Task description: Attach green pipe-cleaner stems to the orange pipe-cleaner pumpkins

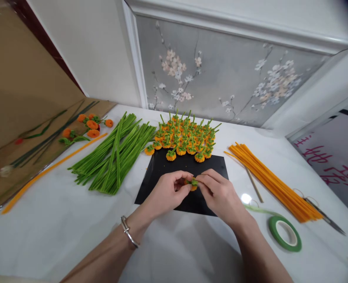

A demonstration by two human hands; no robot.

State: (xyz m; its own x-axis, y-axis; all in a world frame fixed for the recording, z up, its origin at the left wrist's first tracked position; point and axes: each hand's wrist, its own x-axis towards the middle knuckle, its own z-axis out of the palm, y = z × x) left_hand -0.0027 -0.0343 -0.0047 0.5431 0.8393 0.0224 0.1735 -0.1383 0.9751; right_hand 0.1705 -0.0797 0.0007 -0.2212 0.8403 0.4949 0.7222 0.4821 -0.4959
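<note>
Between my two hands, above a black mat [154, 181], is a small orange pipe-cleaner pumpkin [194, 188] with green on top. My left hand [171, 190] has its thumb and fingertips closed on the pumpkin's left side. From the right, my right hand [219, 194] pinches at its green top; the fingertips partly hide what they grip. Several finished-looking pumpkins with green stems [185, 137] crowd together just beyond the mat, and a few rest on its far edge.
Left of the mat lies a pile of green pipe cleaners [112, 157]. On the right are orange pipe cleaners [268, 179], a thin stick [254, 184], scissors [327, 218] and a roll of green tape [285, 234]. Orange flowers [92, 125] lie far left; a wall panel [209, 70] rises behind.
</note>
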